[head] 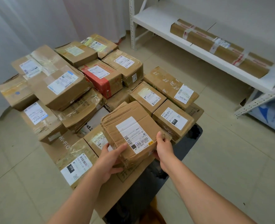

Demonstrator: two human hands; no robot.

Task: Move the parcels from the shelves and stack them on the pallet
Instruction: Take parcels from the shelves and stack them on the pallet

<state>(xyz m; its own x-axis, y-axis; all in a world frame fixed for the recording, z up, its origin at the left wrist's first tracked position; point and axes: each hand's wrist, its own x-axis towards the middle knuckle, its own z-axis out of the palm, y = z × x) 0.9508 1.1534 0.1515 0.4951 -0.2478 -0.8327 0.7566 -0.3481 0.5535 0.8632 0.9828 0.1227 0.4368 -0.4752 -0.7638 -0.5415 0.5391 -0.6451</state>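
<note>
I hold a worn brown cardboard parcel (133, 125) with a white shipping label over the near edge of the stack. My left hand (110, 159) grips its near left corner, thumb on top. My right hand (163, 146) grips its near right corner. Beneath and behind it lie several taped brown parcels (64, 88) stacked on a dark pallet (188, 139), one of them banded in red (101, 76). A long flat brown parcel (220, 47) lies on the white shelf (157, 21) at the upper right.
A white metal shelving unit stands to the right, its angled lower frame (261, 97) jutting toward the pallet. Blue-printed plastic (266, 113) lies under the shelf. White curtains (28, 21) hang behind the stack. Pale tiled floor (230, 151) surrounds the pallet.
</note>
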